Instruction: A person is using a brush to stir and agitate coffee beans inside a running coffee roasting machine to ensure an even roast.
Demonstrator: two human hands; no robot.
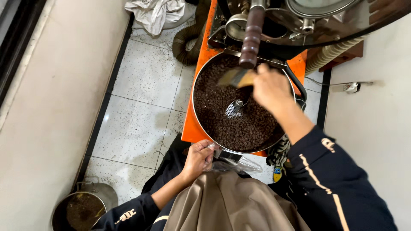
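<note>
A round metal cooling tray (198,122) on an orange roasting machine is full of dark roasted coffee beans (214,107). A patch of perforated bottom (232,110) shows near the middle. My right hand (270,89) is over the tray, closed on a flat brush (236,78) whose blurred bristles sit above the beans. My left hand (198,159) is at the tray's near rim, gripping a clear plastic bag (233,164) by the tray's outlet. A dark wooden handle (251,36) of the machine hangs above the tray.
The orange machine base (191,130) stands on a speckled tile floor (143,102). A ribbed hose (186,40) and a white cloth (156,13) lie behind it. A metal bucket (81,207) with dark contents sits at the lower left by a beige wall.
</note>
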